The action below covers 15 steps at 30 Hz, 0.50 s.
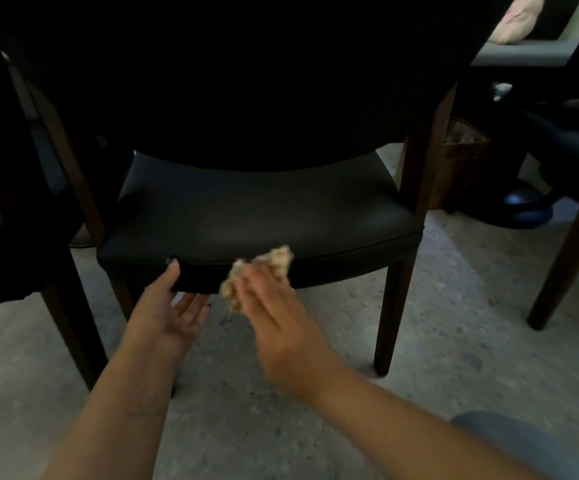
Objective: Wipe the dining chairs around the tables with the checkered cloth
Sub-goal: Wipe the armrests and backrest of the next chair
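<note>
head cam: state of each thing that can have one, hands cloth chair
left hand: open, thumb on the seat's front edge, fingers below it
right hand: presses the cloth to the seat's front edge
checkered cloth: bunched, blurred
chair: upright, seat bare

Nothing here can be read. No lettering, label, brand mark or number shows on anything in this dim view, and what lies in the far corners is too dark and blurred to make out any writing.
</note>
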{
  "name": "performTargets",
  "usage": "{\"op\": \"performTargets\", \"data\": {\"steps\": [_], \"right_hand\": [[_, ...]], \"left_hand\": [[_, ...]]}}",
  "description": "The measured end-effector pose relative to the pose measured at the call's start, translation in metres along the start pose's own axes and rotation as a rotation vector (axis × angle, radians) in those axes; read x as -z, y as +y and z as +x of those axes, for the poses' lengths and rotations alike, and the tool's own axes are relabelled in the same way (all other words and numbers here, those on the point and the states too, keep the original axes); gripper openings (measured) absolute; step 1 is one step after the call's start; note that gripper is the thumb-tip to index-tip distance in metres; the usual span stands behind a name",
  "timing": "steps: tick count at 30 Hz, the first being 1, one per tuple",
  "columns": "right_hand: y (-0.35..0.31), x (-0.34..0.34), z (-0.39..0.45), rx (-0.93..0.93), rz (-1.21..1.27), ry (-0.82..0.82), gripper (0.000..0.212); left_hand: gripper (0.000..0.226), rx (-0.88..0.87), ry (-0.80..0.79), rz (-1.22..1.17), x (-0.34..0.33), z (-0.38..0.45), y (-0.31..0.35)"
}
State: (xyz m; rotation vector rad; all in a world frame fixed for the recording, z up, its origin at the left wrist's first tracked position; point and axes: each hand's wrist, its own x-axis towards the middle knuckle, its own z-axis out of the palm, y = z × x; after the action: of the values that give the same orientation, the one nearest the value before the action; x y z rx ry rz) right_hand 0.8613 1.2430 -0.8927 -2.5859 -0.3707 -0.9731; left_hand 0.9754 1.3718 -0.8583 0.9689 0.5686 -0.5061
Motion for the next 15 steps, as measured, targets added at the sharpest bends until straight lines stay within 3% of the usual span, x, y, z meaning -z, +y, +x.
{"op": "performTargets", "data": {"steps": [4, 6, 9, 12, 15], "right_hand": [[0.041, -0.009, 0.047, 0.69, -0.599, -0.364, 0.04], [0.054, -0.018, 0.062, 0.898, -0.795, -0.556, 0.043], [0.066, -0.015, 0.066, 0.96, -0.866, -0.583, 0.042], [0.09, 0.011, 0.059, 0.932, -0.664, -0.484, 0.039], [0.125, 0.049, 0.05, 0.883, -0.567, -0.532, 0.043]], "left_hand": [[0.056, 0.056, -0.079, -0.099, 0.008, -0.002, 0.007], [0.057, 0.042, -0.099, -0.092, 0.011, 0.0, 0.006], [0.057, 0.035, -0.081, -0.056, 0.008, 0.004, 0.003], [0.061, 0.046, -0.058, -0.078, 0.007, 0.005, 0.003], [0.064, 0.059, -0.068, -0.096, 0.008, 0.007, 0.006]]}}
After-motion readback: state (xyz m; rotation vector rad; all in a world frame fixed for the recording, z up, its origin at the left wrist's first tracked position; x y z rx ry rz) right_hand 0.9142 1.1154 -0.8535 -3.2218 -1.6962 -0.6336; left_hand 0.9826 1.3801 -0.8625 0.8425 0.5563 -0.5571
